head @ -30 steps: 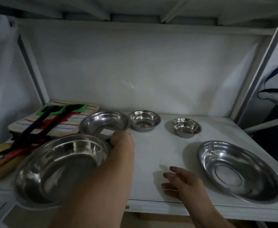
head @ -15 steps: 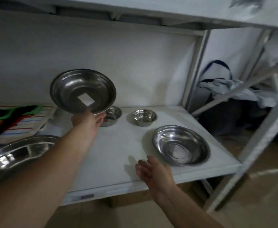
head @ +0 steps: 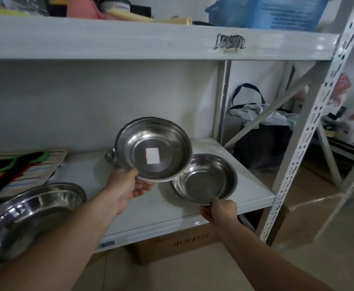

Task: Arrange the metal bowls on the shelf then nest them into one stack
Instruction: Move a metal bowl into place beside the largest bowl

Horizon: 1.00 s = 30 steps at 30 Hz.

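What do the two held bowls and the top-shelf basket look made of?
Bowl with sticker and the other bowl: likely polished stainless steel, grey with mirror-like reflections. Basket: apparently blue plastic, matte, perforated walls.

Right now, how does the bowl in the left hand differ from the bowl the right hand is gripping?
The stickered bowl is lifted off the shelf and tilted toward the camera in the left hand; the plain bowl sits low at the shelf's front edge, pinched at its near rim by the right hand. The stickered bowl has a white label inside; the plain bowl has none. Both are shiny, shallow metal.
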Tool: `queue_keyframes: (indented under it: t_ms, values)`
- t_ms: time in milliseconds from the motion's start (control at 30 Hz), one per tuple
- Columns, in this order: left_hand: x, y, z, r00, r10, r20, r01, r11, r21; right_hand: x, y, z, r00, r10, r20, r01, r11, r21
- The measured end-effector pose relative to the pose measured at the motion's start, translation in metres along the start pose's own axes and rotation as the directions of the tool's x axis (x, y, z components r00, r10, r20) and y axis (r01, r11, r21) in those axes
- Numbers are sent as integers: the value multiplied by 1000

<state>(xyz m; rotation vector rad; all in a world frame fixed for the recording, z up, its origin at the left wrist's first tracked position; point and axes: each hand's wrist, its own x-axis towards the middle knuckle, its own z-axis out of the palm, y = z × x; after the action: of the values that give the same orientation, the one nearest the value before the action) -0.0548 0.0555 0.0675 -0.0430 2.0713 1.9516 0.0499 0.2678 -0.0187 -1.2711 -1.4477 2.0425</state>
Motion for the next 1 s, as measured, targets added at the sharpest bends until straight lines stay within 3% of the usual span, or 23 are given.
queue_keyframes:
  t_ms: [200, 400, 567, 633, 733, 833, 1000]
  values:
    - [-41, 21, 27, 982, -10, 187, -29, 978, 207, -30, -20, -27, 973, -135, 185, 165, 974, -157]
    - [-57, 24, 22, 975, -47, 219, -23, 951, 307, -54, -34, -47, 935, -230, 270, 285, 940, -189]
    - [-65, 9, 9, 991, -12, 137, -55, 880, 472, -61, -34, -50, 917, -220, 334, 295, 935, -194]
    - [-63, -1, 5, 992, -39, 119, -8, 930, 368, -64, -34, -46, 905, -217, 366, 304, 931, -201]
    - [-62, -17, 4, 993, -60, 101, 52, 995, 82, -65, -30, -36, 892, -222, 393, 287, 951, -113]
    - [-61, -38, 0, 998, -48, 37, 51, 995, -89, -64, -20, -20, 900, -225, 372, 269, 961, -70]
    - [-53, -67, -24, 989, -52, -138, 16, 968, -249, -60, 0, 23, 865, -281, 416, 388, 901, -197]
